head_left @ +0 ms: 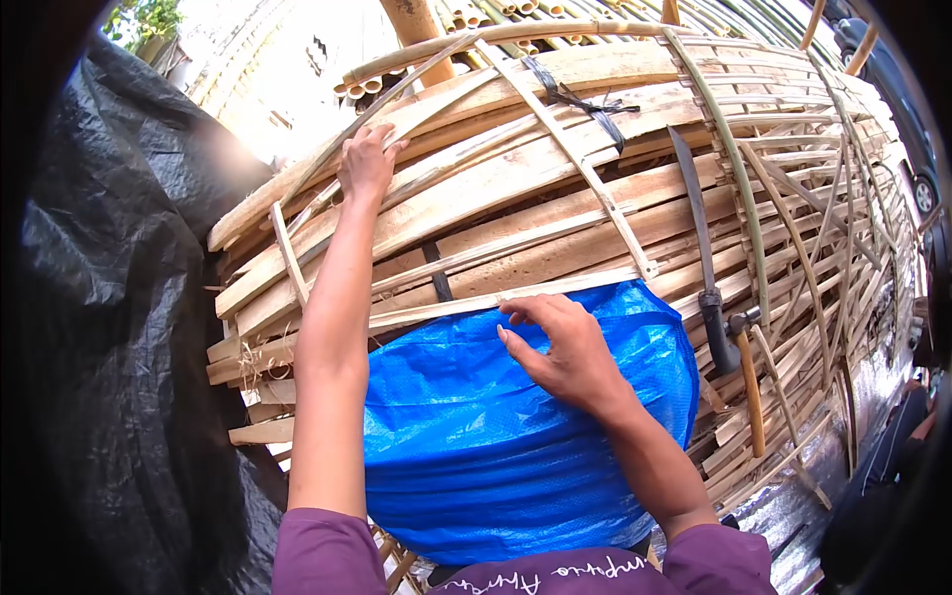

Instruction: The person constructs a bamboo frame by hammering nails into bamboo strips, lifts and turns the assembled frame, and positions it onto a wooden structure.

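Observation:
My left hand (367,164) reaches to the far left with its fingers curled at a thin bamboo strip (436,107) lying across the stacked boards. My right hand (563,349) hovers over a blue tarp (476,456), its thumb and fingers apart and nothing between them. Along the tarp's upper edge runs a pale strip (436,312). A slanted strip (575,164) crosses the boards ahead of my right hand. To the right, a machete (691,208) with a dark handle lies on the pile, and a hammer (751,397) with a wooden handle is beside it.
Wooden boards (585,238) are stacked beneath the strips. A lattice of bamboo strips (793,188) spreads to the right. Black sheeting (119,327) hangs at the left. Bamboo poles (496,15) lie at the back, and a vehicle (897,99) stands at the far right.

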A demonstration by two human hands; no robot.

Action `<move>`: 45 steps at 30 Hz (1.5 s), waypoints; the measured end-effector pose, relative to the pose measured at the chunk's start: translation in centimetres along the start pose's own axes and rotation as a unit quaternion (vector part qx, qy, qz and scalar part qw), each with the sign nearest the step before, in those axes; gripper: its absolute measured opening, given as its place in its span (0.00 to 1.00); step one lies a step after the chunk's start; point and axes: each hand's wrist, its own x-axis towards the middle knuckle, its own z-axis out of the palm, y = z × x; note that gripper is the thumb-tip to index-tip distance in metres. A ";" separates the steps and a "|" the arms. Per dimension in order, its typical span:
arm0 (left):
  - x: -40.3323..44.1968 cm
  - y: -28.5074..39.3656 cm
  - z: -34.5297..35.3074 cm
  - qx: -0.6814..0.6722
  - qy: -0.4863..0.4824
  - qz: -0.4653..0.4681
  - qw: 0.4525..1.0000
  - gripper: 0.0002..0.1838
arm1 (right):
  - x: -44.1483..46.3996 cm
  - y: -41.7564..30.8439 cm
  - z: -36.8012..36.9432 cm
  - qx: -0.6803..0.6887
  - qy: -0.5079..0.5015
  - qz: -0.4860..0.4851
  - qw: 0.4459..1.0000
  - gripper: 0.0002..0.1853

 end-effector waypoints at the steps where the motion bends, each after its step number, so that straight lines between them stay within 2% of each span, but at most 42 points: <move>1: 0.0 -0.1 0.0 -0.009 0.012 0.002 1.000 0.21 | -0.1 0.1 0.1 0.007 -0.007 0.001 1.000 0.13; 3: -0.2 0.0 0.2 0.009 0.040 0.024 0.999 0.28 | -0.2 -0.2 0.1 0.000 -0.018 0.005 1.000 0.13; 4: -0.5 0.4 0.2 0.007 0.039 0.025 0.999 0.28 | -0.1 -0.2 0.0 -0.006 -0.030 0.005 1.000 0.13; 6: -1.7 1.0 0.1 -0.074 0.061 0.168 0.981 0.30 | -0.2 -0.2 0.0 -0.009 -0.027 0.001 1.000 0.13; 8: -3.9 2.7 -0.9 -0.080 -0.005 0.260 0.962 0.25 | -0.2 -0.2 -0.1 -0.010 -0.026 -0.005 1.000 0.14; 11: -5.1 3.5 -1.4 -0.103 -0.041 0.259 0.960 0.24 | -0.2 -0.4 -0.4 -0.056 -0.024 -0.005 0.998 0.14; 13: -4.5 3.3 -0.6 -0.162 -0.010 0.203 0.966 0.18 | -0.3 -0.4 -0.5 -0.062 -0.012 0.003 0.998 0.15; 16: -3.8 3.3 -0.1 -0.181 0.000 0.206 0.962 0.13 | -0.3 0.1 -0.3 -0.061 -0.008 0.000 0.998 0.14; 17: -3.9 3.6 -0.1 -0.193 0.035 0.191 0.962 0.12 | -0.3 0.1 -0.3 -0.061 -0.007 -0.001 0.998 0.14; 21: -4.1 3.7 -0.1 -0.173 0.016 0.199 0.964 0.13 | -0.3 0.1 -0.2 -0.042 -0.016 0.002 0.999 0.14; 24: -4.3 3.4 0.4 -0.184 0.036 0.199 0.962 0.13 | -0.4 0.0 -0.3 -0.039 -0.014 -0.001 0.999 0.14; 26: -4.2 3.2 0.6 -0.187 0.012 0.186 0.965 0.14 | -0.4 0.0 -0.3 -0.036 -0.015 -0.003 0.999 0.14; 36: -4.6 3.5 0.7 -0.198 0.016 0.145 0.969 0.13 | -0.6 -0.3 -0.2 -0.056 -0.030 -0.008 0.998 0.14; 45: -4.9 3.8 0.3 -0.165 -0.004 0.092 0.982 0.18 | -0.6 -0.4 -0.4 -0.050 -0.047 -0.008 0.998 0.15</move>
